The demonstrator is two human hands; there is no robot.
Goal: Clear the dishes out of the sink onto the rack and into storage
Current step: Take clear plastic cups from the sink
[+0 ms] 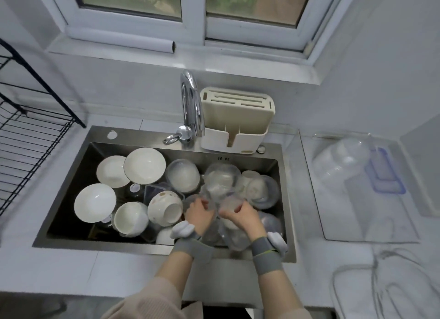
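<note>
The steel sink is packed with dishes: white plates at the back left, white bowls in the middle, and clear plastic containers on the right. Both hands are down in the sink's right half. My left hand grips the left rim of a clear plastic container. My right hand curls around a clear container just beside it. The black wire rack stands at the far left.
A chrome faucet and a cream knife-and-utensil holder stand behind the sink. On the right counter lie a clear container and a blue-rimmed lid on a clear mat. A paper roll lies on the windowsill.
</note>
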